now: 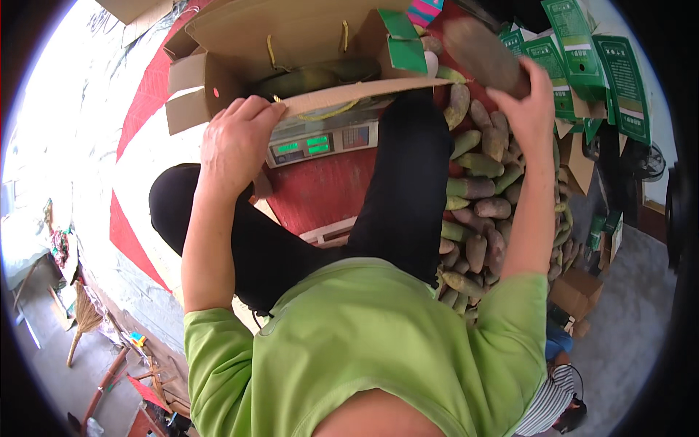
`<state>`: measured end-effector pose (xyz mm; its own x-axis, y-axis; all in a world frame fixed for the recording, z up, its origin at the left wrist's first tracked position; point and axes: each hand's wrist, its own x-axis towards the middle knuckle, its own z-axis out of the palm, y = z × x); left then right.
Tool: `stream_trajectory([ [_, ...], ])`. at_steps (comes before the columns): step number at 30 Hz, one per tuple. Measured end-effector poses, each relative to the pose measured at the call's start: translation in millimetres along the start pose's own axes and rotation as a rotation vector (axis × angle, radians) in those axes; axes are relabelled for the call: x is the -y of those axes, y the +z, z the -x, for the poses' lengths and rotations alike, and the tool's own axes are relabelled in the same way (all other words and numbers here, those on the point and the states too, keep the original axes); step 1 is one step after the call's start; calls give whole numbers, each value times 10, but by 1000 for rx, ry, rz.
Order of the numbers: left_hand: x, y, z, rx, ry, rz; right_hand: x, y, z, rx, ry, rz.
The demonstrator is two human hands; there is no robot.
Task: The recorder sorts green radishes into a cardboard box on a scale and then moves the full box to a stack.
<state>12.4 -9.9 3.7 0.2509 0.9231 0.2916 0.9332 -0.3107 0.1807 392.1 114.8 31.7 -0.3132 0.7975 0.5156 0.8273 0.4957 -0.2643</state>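
My left hand (237,146) grips the near flap of an open cardboard box (244,33), fingers curled over the flap's edge. Inside the box lies a long dark green radish (313,79), with possibly another beside it. Beneath the box is a weighing scale (320,146) with lit green displays. Over on the right, my right hand (531,109) holds a large brownish radish (477,54), smeared by motion, above the floor beyond the box. A heap of soil-dusted green and brown radishes (477,189) lies below that hand, beside my leg.
Flattened green printed cartons (571,58) stand at the far right. A fan (648,162) is near them. Another person in a striped top (550,400) is at the lower right. A straw broom (86,317) and scattered sticks lie at the left.
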Motion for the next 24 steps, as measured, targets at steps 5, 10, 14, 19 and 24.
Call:
stream_trajectory([
  [5, 36, 39, 19, -18, 0, -7, 915, 270, -624, 91, -240, -152],
  [10, 22, 32, 12, -11, 6, -8, 1293, 932, -735, 357, -217, -213],
  [14, 7, 31, 28, -4, -7, -25, 1402, 1173, -729, 521, -225, -280],
  [19, 6, 26, 22, -3, 12, -22, 1241, 1131, -702, 537, -237, -233],
  [24, -30, 1, 19, -56, -76, -26, 794, 573, -477, 270, -125, -380],
])
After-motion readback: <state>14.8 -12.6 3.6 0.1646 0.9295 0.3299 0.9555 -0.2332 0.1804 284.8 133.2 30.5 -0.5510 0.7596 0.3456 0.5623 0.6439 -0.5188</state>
